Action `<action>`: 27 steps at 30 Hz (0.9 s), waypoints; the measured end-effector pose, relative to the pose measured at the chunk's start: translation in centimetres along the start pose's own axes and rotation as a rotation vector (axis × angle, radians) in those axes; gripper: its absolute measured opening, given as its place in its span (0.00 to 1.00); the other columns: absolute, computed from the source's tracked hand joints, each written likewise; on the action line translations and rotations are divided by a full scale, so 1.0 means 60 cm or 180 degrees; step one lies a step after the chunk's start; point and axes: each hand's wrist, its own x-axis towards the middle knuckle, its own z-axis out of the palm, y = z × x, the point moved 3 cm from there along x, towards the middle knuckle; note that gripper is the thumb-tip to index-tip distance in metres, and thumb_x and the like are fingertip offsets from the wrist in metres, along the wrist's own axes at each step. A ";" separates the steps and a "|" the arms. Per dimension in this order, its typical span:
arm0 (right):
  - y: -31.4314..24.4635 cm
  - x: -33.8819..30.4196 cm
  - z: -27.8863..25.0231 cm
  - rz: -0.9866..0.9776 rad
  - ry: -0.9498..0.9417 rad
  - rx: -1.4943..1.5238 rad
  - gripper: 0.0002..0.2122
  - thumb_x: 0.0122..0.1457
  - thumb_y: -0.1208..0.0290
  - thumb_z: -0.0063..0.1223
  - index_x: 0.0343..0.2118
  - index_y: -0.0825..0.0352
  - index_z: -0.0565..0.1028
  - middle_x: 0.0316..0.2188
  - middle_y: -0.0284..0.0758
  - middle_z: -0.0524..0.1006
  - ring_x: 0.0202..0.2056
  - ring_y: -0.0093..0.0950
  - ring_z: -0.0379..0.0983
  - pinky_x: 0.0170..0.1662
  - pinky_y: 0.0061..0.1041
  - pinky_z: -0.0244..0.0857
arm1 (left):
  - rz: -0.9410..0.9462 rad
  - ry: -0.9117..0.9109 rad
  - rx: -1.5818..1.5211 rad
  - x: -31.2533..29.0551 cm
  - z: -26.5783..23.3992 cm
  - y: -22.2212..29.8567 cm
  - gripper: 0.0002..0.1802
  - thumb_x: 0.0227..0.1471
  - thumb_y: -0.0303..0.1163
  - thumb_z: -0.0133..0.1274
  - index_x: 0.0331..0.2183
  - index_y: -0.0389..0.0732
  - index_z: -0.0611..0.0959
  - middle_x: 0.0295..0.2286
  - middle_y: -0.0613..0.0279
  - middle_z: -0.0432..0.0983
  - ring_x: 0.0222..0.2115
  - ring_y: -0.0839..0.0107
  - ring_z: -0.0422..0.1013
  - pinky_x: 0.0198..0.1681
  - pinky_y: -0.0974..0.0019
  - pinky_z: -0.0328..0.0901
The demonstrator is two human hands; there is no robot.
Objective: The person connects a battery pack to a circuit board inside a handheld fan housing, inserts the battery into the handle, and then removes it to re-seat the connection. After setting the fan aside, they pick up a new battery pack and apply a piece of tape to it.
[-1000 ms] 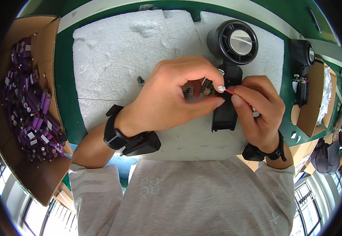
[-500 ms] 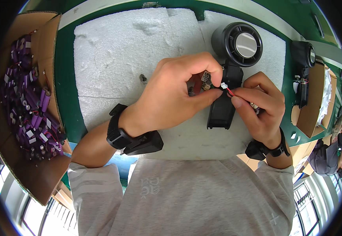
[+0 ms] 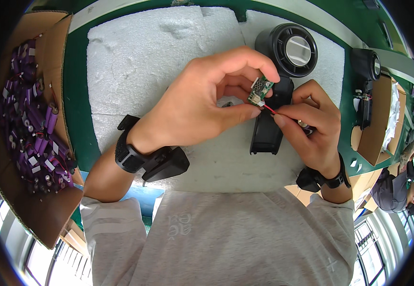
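Note:
My left hand (image 3: 195, 100) holds a small green circuit board (image 3: 262, 87) between its curled fingers and thumb. At the board's lower edge a white plug (image 3: 260, 103) meets a socket; whether it is fully seated I cannot tell. My right hand (image 3: 317, 119) pinches the red wire (image 3: 269, 109) running from that plug. Tucked under the right fingers is a battery cell (image 3: 305, 126), mostly hidden. Beneath both hands lies a black handheld fan with a round head (image 3: 279, 51) and an open, hollow handle (image 3: 266, 137).
White foam sheets (image 3: 135, 66) cover the green bench. On the left, a cardboard box (image 3: 54, 57) holds many purple battery cells (image 3: 35, 114). At right sit another black fan (image 3: 366, 64) and a carton (image 3: 376, 126). A person (image 3: 392, 190) is farther right.
My left hand has turned and opened a little, bringing the circuit board into view. The white plug, before apart from the board, is now against its edge. My right hand has shifted slightly left.

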 end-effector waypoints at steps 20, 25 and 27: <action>0.003 0.001 -0.004 0.0321 -0.0074 0.0157 0.03 0.49 0.78 0.59 0.27 0.70 0.79 0.25 0.31 0.66 0.23 0.20 0.60 0.25 0.19 0.51 | 0.0416 0.0115 0.0829 0.001 -0.004 0.012 0.19 0.41 0.08 0.58 0.39 0.33 0.80 0.38 0.56 0.77 0.40 0.68 0.76 0.43 0.68 0.73; 0.004 0.001 -0.005 0.0362 -0.0098 0.0163 0.03 0.49 0.78 0.59 0.27 0.70 0.79 0.24 0.31 0.66 0.24 0.20 0.61 0.25 0.19 0.51 | 0.0451 0.0199 0.0705 0.001 -0.006 0.007 0.19 0.40 0.09 0.59 0.38 0.33 0.82 0.38 0.55 0.77 0.39 0.68 0.76 0.42 0.70 0.74; 0.004 0.001 -0.005 0.0376 -0.0099 0.0168 0.03 0.50 0.77 0.59 0.27 0.70 0.78 0.24 0.31 0.66 0.24 0.20 0.61 0.26 0.19 0.51 | 0.0539 0.0177 0.0817 0.002 -0.007 0.010 0.19 0.40 0.09 0.59 0.38 0.33 0.82 0.38 0.55 0.78 0.39 0.68 0.76 0.42 0.70 0.74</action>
